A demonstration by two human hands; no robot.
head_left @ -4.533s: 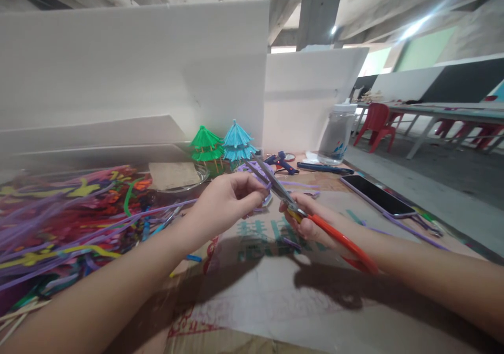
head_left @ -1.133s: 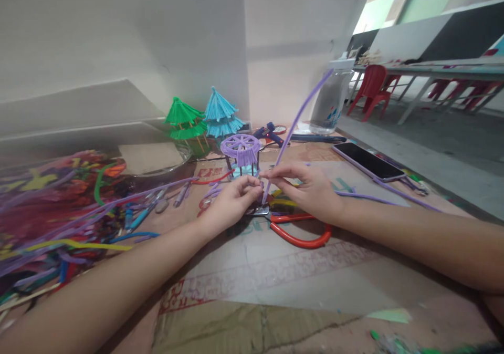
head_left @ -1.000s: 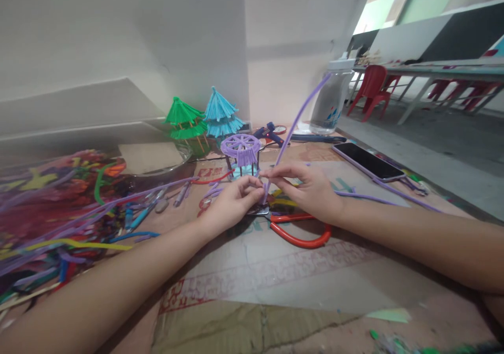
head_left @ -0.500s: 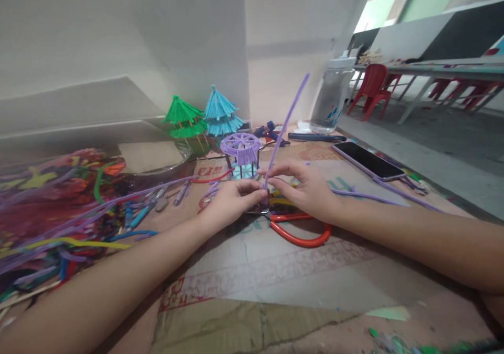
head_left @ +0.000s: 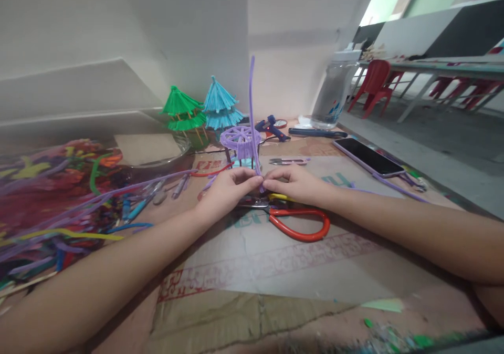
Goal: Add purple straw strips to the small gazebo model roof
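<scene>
A long purple pipe cleaner stands up between my hands, its lower end pinched by both. My left hand grips that end from the left, thumb against fingers. From the right, my right hand pinches the same spot. Just behind my fingers is a small purple pavilion with a spoked round top, dark posts and a light blue base, partly hidden. Red-handled scissors lie below my hands, their blades partly covered by my left hand. Small thread snips rest beyond my right hand.
Green and blue tiered pavilions stand at the back beside a glue gun. A dark cutter, a water bottle and a phone sit to the right. Colourful pipe cleaners heap at the left.
The upright pipe cleaner has swung from a rightward lean to nearly vertical, tipping slightly left. My right hand has come closer to the left, and the thread snips now show.
</scene>
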